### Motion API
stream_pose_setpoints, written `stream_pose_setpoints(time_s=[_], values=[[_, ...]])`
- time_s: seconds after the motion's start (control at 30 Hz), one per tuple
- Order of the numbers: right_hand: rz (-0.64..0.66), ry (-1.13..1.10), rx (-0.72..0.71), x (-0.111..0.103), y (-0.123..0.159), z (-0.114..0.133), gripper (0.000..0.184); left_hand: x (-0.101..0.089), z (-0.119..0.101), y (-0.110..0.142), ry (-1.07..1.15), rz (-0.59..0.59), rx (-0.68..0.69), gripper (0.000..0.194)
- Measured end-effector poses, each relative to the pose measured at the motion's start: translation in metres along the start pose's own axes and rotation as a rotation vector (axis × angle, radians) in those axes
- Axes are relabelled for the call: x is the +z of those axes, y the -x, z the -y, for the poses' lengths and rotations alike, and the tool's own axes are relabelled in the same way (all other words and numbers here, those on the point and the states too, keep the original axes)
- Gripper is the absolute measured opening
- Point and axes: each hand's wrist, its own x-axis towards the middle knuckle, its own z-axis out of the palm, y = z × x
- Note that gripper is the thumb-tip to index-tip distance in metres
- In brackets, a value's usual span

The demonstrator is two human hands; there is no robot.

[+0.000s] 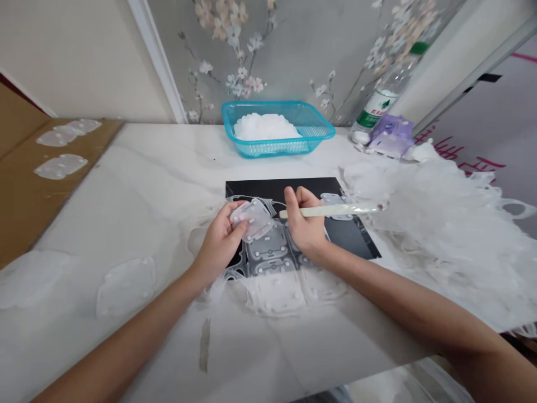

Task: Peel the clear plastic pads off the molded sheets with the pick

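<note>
Between the thumb and fingers of my left hand (pixel 222 235) is a translucent plastic piece (pixel 254 219) with rounded corners and small round dots, tilted above the black mat (pixel 354 238). My right hand (pixel 306 221) grips a slim off-white stick-like tool (pixel 344 209); its blunt left end points toward that piece, and its right end looks wrapped in something clear. Below both hands lies a translucent sheet of joined pieces (pixel 279 292), partly on the mat and partly on the white table. Another loose piece (pixel 335 206) rests on the mat behind my right hand.
A blue basket (pixel 279 148) holding white pieces stands at the back wall. Piled translucent scraps (pixel 457 224) cover the right side. Behind them are a plastic bottle (pixel 384 101) and a purple packet (pixel 392 136). Loose pieces (pixel 126 285) lie at left, some on brown cardboard (pixel 50 196).
</note>
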Motion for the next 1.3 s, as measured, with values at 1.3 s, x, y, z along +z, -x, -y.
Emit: stream_pose_setpoints(time_s=[1.3], values=[[0.176, 0.291, -0.149, -0.0015, 0.0051, 0.0007, 0.039, 0.0021, -0.0051, 0.0022, 0.062, -0.010, -0.002, 0.029]])
